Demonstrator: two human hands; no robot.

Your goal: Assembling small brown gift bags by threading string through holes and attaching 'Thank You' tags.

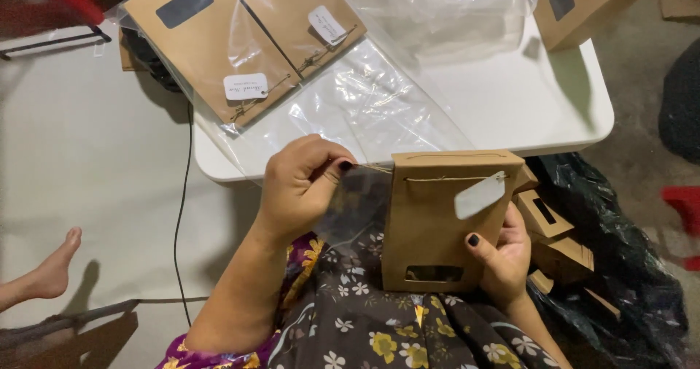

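Light, stiff brown kraft paper box (pixel 437 223) with twine and white tag (pixel 479 195), gripped at its side edge by right hand (pixel 505 256); thin twine end (pixel 375 168) (probably slippery) pinched by left hand (pixel 299 187).

Dark floral-print garment (pixel 379 332) with white and yellow blossoms, lower centre of frame; black-polished nails on left hand (pixel 299 187) and right hand (pixel 507 256).

Two hands are at work, the left hand (pixel 300 183) and the right hand (pixel 507 256). One kraft paper bag (pixel 437 223) sits between them, carrying one white tag (pixel 479 195). Two more tagged kraft bags (pixel 219 44) lie in clear plastic on one white table (pixel 510 106).
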